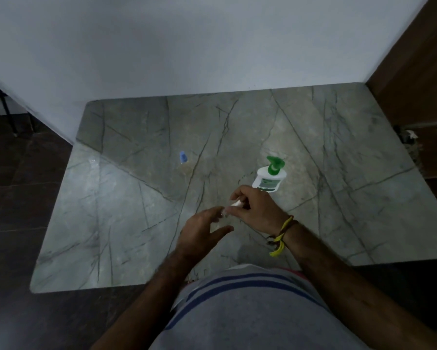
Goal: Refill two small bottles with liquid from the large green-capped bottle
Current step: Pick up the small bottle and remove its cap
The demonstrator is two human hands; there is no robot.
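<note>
**Small-bottle handling at the marble table**

Marble table point(126, 223), grey-green with dark veining, sits against a pale wall point(187, 46); lighting is dim throughout.

Nearest the camera, at 6 o'clock, the person's striped shirt point(250, 311) fills the lower frame. Both forearms reach forward over the table edge.

Left hand point(199, 228): fingers extended and relaxed, thumb spread, grasping nothing that can be seen. Its fingertips lie just beside a small clear item point(223, 213) — probably one small bottle, but it is too blurred to confirm.

Right hand point(255, 210): fingers curled, pinching a small white object point(237, 203), likely a cap or a small bottle. A yellow wrist thread point(280, 238) hangs from this wrist.

At 1 o'clock from the hands, close behind the right knuckles, stands the large green-capped bottle point(270, 176), white body, pump top fitted, untouched. At 11 o'clock, well apart, a small blue-capped bottle point(183, 157) stands upright with its cap on.

Judged step: opening or steadying the first small bottle; no liquid has visibly been transferred.

Procedure notes:
- Hold the small bottle upright on the table with the left hand before working the cap.
- Set the removed cap down within reach.
- Bring the pump nozzle directly over the narrow mouth — misalignment risks a spill.
</note>
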